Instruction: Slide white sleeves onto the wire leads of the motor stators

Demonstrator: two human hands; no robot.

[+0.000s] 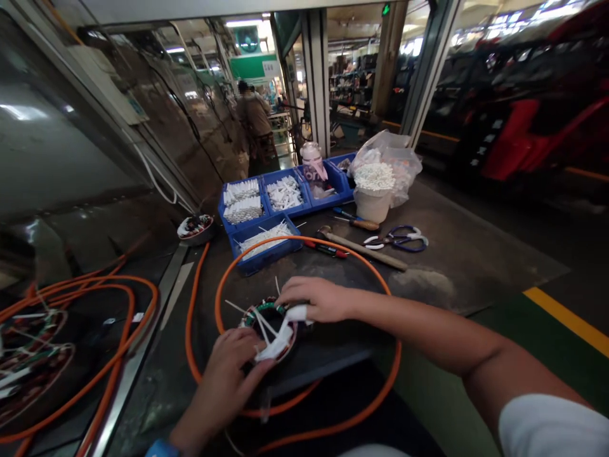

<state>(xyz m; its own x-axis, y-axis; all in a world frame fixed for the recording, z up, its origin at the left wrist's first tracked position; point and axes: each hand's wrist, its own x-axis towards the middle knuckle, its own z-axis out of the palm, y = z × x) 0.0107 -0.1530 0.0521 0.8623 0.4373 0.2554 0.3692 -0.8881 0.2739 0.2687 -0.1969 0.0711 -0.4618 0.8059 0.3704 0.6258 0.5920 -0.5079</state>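
A wound motor stator, with green and reddish windings and thin white sleeves standing out of it, sits on the dark bench in front of me. My left hand grips its near left side, thumb pressing beside a white strip that lies along the near rim. At the far right side of the ring, my right hand is closed, fingers bent over the edge. Around its thumb is something white, where the strip's upper end meets it. Part of the stator is hidden under both hands.
An orange hose loops around the stator. Behind stand blue bins of white tubes, a white bucket, a hammer, scissors and a screwdriver. More stators lie left. A person sits far back.
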